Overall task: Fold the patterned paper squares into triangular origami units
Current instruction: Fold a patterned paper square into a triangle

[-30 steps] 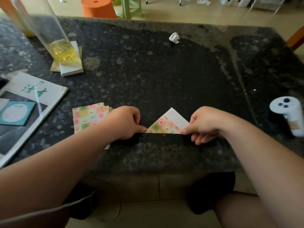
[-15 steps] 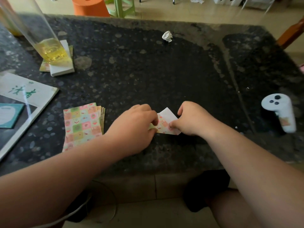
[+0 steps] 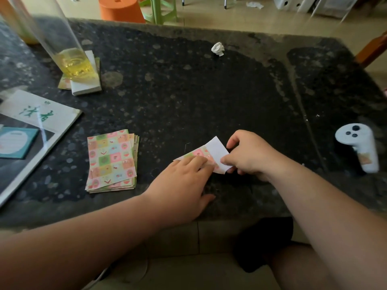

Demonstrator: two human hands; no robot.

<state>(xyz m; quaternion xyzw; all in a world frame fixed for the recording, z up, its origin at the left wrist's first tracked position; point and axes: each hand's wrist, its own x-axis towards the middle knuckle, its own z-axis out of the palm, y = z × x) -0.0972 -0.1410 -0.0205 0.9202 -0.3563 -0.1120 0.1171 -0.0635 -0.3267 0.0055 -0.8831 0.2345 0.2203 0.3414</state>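
Left hand (image 3: 184, 181): spread flat, fingers straight, tips pressing down on the patterned left part of the folded paper (image 3: 216, 152). Thumb out to the side on the table (image 3: 209, 91), gripping nothing.
Right hand (image 3: 249, 155): curled in tight at the right edge of the white flap, thumb on top, other fingers tucked below. Looks like a pinch, though the underside is hidden.
Folded paper: down near the front edge of the table, right between the two hands. Patterned face showing at left, white reverse turned over at right.
Stack of patterned squares (image 3: 112, 160): lying flat to the left of the left hand, apart from it, edges slightly fanned.
Table: dark speckled stone top.
Crumpled paper ball (image 3: 217, 49): on the far side, well apart from both hands.
White controller (image 3: 358, 147): out to the right of the right hand, not touching it.
Glass (image 3: 73, 61): far left, yellow liquid in the bottom, standing on a white pad (image 3: 88, 84).
Booklet (image 3: 37, 114): at the left edge, green characters on the cover.
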